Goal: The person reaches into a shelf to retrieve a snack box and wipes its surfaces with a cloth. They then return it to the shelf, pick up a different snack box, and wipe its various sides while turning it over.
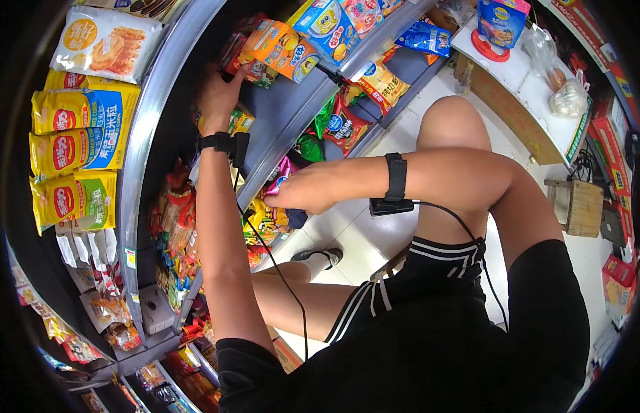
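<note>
My left hand (222, 100) reaches deep into the upper grey shelf (287, 103), its thumb and fingers apart. The thumb is at the edge of the dark red snack packs (234, 54), beside an orange snack box (282, 51); the fingertips fade into shadow. Lower down, my right hand (306, 188) is at the bottom shelf, next to a pink bag (284, 172) and above yellow snack bags (266, 221). Its fingers are mostly hidden behind the back of the hand, so any grip cannot be made out. Both wrists wear black straps with cables.
Blue cartoon boxes (327, 29) stand farther along the upper shelf. Red and green bags (344, 125) fill the lower one. Yellow corn snack bags (65, 148) hang at left. A white-topped stand (499, 72) and a wooden stool (582, 210) are on the right.
</note>
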`<move>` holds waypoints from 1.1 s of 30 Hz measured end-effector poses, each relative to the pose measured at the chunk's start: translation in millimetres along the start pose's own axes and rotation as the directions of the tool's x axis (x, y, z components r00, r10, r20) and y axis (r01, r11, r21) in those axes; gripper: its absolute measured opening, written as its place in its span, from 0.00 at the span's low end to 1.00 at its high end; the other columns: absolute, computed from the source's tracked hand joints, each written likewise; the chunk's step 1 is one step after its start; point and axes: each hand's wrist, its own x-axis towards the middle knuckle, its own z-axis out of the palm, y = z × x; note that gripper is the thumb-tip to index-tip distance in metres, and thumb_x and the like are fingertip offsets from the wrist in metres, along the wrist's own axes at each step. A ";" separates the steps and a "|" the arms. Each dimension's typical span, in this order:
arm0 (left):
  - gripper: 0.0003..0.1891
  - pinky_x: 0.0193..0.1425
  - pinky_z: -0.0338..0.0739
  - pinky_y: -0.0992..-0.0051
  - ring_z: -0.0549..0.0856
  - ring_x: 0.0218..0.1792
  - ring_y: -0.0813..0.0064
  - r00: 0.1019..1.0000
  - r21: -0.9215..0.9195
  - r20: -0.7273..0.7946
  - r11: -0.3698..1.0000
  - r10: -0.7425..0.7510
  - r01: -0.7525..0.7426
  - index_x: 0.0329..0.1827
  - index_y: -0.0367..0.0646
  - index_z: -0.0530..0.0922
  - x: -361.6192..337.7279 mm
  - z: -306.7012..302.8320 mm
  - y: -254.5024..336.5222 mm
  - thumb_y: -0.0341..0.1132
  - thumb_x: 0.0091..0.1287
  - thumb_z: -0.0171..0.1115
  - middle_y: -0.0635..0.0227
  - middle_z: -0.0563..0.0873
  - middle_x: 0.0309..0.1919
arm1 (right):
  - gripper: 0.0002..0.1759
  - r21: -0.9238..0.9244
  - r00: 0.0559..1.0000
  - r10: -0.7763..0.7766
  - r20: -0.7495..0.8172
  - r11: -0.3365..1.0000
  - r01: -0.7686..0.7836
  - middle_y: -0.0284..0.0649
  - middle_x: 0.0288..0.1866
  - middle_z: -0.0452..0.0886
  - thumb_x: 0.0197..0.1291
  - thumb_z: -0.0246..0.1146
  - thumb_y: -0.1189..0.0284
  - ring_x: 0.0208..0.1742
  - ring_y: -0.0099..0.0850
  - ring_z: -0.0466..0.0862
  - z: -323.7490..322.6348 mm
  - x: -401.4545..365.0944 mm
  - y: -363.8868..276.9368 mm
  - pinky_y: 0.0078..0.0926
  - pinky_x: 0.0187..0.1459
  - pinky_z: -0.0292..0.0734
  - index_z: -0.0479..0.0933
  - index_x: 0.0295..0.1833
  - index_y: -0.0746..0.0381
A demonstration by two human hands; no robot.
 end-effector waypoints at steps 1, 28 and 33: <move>0.47 0.68 0.86 0.51 0.92 0.65 0.41 0.999 -0.043 0.037 0.999 -0.017 0.018 0.69 0.36 0.84 1.1 1.3 -2.5 0.73 0.68 0.79 0.44 0.93 0.62 | 0.34 0.002 1.000 0.001 -0.001 1.000 -0.001 0.55 0.49 0.91 0.61 0.78 0.80 0.55 0.61 0.92 -1.3 -1.1 -0.3 0.62 0.53 0.85 0.74 0.71 0.61; 0.23 0.68 0.80 0.71 0.91 0.55 0.78 0.958 -0.816 -0.032 0.561 -0.285 0.140 0.69 0.35 0.76 -163.4 -84.9 -8.5 0.46 0.89 0.70 0.58 0.97 0.55 | 0.22 -0.004 0.994 -0.032 0.106 0.999 0.033 0.56 0.48 0.91 0.64 0.69 0.84 0.54 0.60 0.93 0.8 -1.1 -10.2 0.61 0.51 0.87 0.80 0.64 0.64; 0.23 0.62 0.82 0.75 0.91 0.53 0.82 0.847 -0.889 0.232 0.250 -0.479 0.385 0.68 0.41 0.79 -201.1 -90.1 -29.4 0.52 0.89 0.67 0.67 0.94 0.56 | 0.23 0.006 0.985 -0.042 0.166 0.999 0.042 0.54 0.53 0.90 0.64 0.73 0.82 0.59 0.58 0.91 13.7 -1.4 -9.9 0.60 0.57 0.86 0.80 0.64 0.63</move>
